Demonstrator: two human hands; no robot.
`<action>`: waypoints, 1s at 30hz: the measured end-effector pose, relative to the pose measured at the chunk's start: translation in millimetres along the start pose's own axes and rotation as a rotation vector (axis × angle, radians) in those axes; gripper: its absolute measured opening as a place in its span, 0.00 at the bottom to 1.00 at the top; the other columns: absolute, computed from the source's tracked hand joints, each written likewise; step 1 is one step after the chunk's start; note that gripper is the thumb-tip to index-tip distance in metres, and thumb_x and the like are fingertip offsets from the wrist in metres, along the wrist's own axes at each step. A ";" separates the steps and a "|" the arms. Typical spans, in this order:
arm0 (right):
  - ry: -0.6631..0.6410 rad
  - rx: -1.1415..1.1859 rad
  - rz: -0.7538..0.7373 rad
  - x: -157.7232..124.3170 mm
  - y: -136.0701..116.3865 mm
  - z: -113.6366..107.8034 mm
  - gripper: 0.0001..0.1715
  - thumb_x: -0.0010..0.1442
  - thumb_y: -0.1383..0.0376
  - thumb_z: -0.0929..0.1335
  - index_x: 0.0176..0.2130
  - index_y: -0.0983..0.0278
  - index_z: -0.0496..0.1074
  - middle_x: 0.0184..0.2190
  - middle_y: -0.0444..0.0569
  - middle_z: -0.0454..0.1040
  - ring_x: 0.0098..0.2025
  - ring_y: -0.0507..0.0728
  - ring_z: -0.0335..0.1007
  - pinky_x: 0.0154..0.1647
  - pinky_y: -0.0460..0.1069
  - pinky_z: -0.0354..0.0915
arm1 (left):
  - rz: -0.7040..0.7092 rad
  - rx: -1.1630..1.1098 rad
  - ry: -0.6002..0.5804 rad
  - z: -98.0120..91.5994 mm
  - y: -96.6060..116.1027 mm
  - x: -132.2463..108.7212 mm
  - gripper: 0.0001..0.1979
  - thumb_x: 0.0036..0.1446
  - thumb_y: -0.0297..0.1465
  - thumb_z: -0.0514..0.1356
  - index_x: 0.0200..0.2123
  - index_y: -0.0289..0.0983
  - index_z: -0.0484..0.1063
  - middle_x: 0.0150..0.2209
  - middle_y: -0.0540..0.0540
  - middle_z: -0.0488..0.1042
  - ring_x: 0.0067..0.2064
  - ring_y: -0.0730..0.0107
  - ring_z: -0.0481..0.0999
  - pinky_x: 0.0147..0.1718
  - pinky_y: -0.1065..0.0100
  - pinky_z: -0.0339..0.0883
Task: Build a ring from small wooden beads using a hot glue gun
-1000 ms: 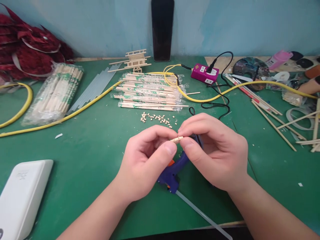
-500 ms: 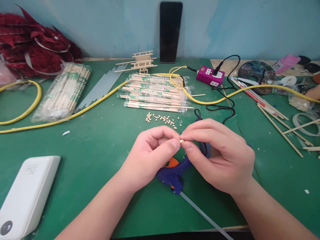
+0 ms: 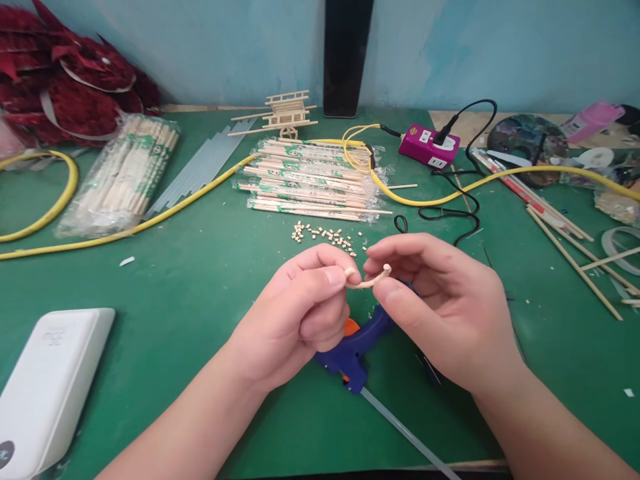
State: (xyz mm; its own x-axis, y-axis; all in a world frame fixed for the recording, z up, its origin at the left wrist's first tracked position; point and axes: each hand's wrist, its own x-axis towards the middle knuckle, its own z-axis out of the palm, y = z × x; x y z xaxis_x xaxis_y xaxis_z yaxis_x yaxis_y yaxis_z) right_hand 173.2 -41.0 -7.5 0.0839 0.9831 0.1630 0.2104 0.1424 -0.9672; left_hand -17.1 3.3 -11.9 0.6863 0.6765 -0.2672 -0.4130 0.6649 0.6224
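A small curved strip of pale wooden pieces point(image 3: 367, 285) is pinched by its left end between the thumb and forefinger of my left hand point(image 3: 305, 300). Its right end tips upward beside the thumb of my right hand point(image 3: 440, 307). Those right fingers stand apart from the thumb; whether the thumb touches the strip I cannot tell. Under both hands lies a blue hot glue gun point(image 3: 345, 363) with an orange trigger and a clear glue stick point(image 3: 400, 421) in its back. Part of the gun is hidden. Just beyond are loose wooden bits point(image 3: 327, 235).
Wrapped chopsticks point(image 3: 310, 180) lie behind the bits, near a small wooden cart model point(image 3: 287, 113). A yellow cable point(image 3: 200, 210) crosses the table to a purple power socket point(image 3: 429, 147). A white power bank point(image 3: 55, 380) lies at left, loose sticks point(image 3: 575, 263) at right.
My hands have drawn a little apart, and the curved wooden strip now shows between them. My right fingers have parted from their pinch. The view has shifted slightly.
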 end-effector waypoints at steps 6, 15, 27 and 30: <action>-0.006 0.038 0.025 1.6 -1.9 2.2 0.09 0.66 0.73 0.74 0.36 0.60 0.79 0.30 0.40 0.81 0.31 0.50 0.79 0.33 0.42 0.76 | -0.008 -0.055 -0.034 -0.6 -2.7 1.9 0.07 0.72 0.35 0.66 0.39 0.40 0.79 0.18 0.60 0.53 0.19 0.81 0.43 0.18 0.81 0.49; -0.003 0.084 0.040 0.7 0.2 2.0 0.09 0.67 0.73 0.74 0.35 0.60 0.79 0.29 0.41 0.80 0.30 0.51 0.78 0.31 0.43 0.76 | -0.033 -0.078 -0.110 -6.5 -3.1 2.9 0.05 0.67 0.34 0.69 0.39 0.40 0.79 0.19 0.58 0.62 0.18 0.82 0.50 0.17 0.81 0.52; 0.016 0.190 0.068 -2.4 0.9 4.3 0.11 0.68 0.74 0.74 0.43 0.57 0.84 0.37 0.40 0.86 0.33 0.48 0.81 0.36 0.41 0.77 | -0.023 -0.113 -0.059 -6.0 -2.1 4.0 0.05 0.63 0.34 0.72 0.36 0.39 0.82 0.19 0.57 0.63 0.16 0.83 0.53 0.15 0.82 0.58; 0.036 0.175 0.069 -2.4 2.4 3.9 0.12 0.69 0.74 0.74 0.42 0.57 0.84 0.36 0.40 0.85 0.32 0.49 0.81 0.36 0.41 0.77 | -0.028 -0.106 -0.048 -4.4 -2.0 3.6 0.06 0.63 0.34 0.73 0.36 0.39 0.83 0.19 0.57 0.63 0.17 0.83 0.54 0.16 0.82 0.59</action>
State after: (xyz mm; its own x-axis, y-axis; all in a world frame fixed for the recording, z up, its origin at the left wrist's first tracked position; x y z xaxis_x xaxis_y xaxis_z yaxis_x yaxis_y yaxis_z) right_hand 169.7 -42.6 -11.0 0.1273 0.9869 0.0990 0.0307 0.0958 -0.9949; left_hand -16.5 5.8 -17.4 0.7249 0.6432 -0.2466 -0.4527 0.7147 0.5332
